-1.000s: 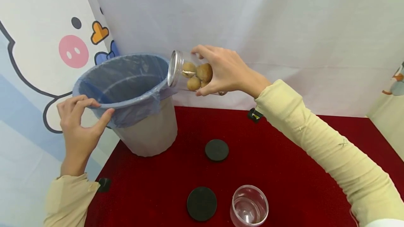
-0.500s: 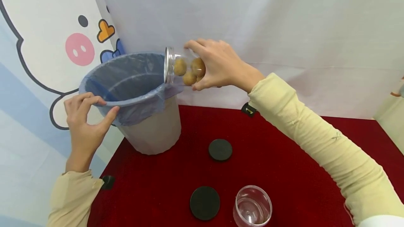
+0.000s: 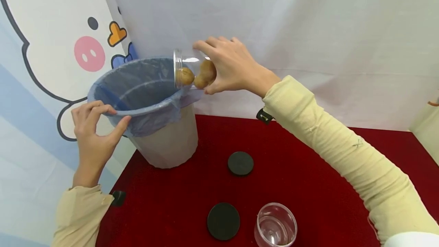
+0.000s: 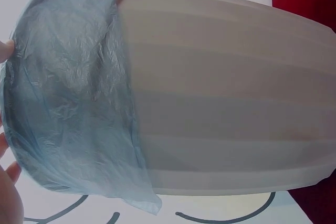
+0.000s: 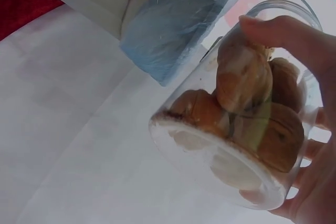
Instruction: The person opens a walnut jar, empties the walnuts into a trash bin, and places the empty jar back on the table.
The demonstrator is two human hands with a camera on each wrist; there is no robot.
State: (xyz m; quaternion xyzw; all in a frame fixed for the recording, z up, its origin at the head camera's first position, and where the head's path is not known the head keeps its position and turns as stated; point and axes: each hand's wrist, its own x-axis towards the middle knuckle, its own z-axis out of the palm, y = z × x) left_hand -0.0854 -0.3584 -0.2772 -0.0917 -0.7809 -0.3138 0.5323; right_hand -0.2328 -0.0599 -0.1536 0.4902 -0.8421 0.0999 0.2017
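My right hand (image 3: 233, 66) grips a clear plastic jar (image 3: 192, 57), lying on its side with its uncovered mouth at the bin's right rim. Several brown round things that look like walnuts (image 5: 244, 77) are in it; one nut (image 3: 185, 76) lies close to the mouth. On the left, my left hand (image 3: 94, 136) pinches the near rim of a pale trash bin (image 3: 173, 138) between thumb and fingers. A blue plastic liner (image 4: 68, 87) covers that rim and folds down outside. The bin's bottom is hidden.
Two black round lids (image 3: 241, 163) lie on the dark red cloth (image 3: 164, 201). To their right, near the front, stands an uncovered clear jar (image 3: 275, 226). White fabric (image 3: 308, 29) hangs behind, and a cartoon-printed sheet (image 3: 51, 29) is at the left.
My right hand has moved the jar left to the bin's rim and tipped its mouth lower. One nut has rolled toward the mouth. My left hand has kept its hold on the rim.
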